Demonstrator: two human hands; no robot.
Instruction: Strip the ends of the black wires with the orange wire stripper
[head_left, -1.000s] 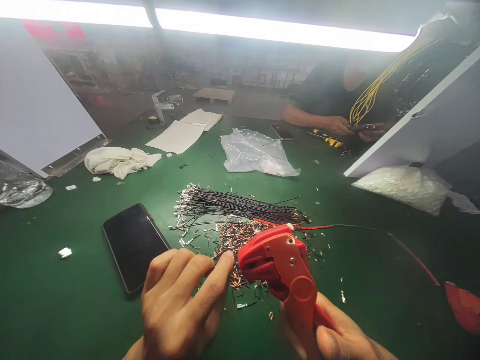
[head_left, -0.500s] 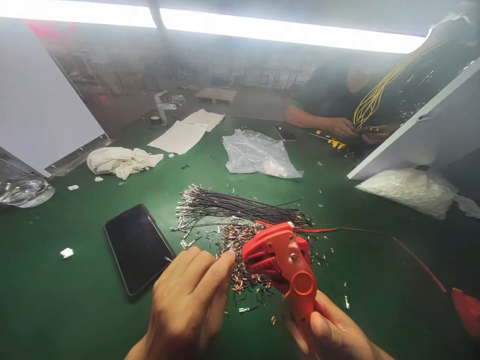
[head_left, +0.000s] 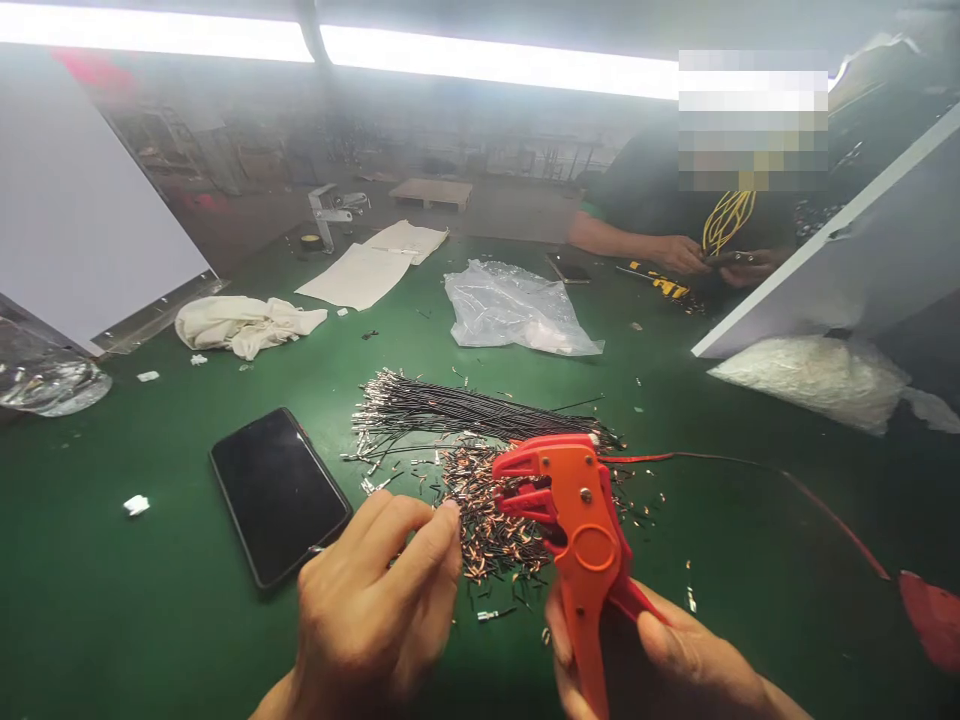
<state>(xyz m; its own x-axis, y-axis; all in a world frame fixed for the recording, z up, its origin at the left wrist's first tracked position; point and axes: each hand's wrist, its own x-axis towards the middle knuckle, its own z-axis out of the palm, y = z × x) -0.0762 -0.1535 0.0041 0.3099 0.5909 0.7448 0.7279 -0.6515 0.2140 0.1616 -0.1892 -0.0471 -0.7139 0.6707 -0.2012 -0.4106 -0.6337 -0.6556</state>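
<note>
Orange wire stripper [head_left: 581, 530] stands upright just in front of the bundle of black wires [head_left: 480, 412], its jaw end open and pointing left over the heap of copper and black wire offcuts [head_left: 487, 520]. The right hand [head_left: 667, 660] is wrapped around the stripper's handles, fingers curled, gripping it from below. The left hand [head_left: 375, 610] sits left of the stripper, fingers bent and pinched together near the offcuts; whether it holds a thin wire between the fingertips cannot be told. A black phone [head_left: 277, 493] lies face up left of the wire bundle, close to the left hand. A red wire [head_left: 750, 470] runs off to the right from the bundle. Beyond the bundle lie a clear plastic bag [head_left: 514, 310], a white cloth [head_left: 240, 323] and sheets of paper [head_left: 371, 265] on the green table [head_left: 112, 600]. Across the table, far right of the bundle, another person's hands [head_left: 705, 258] work on yellow wires [head_left: 724, 220].
</note>
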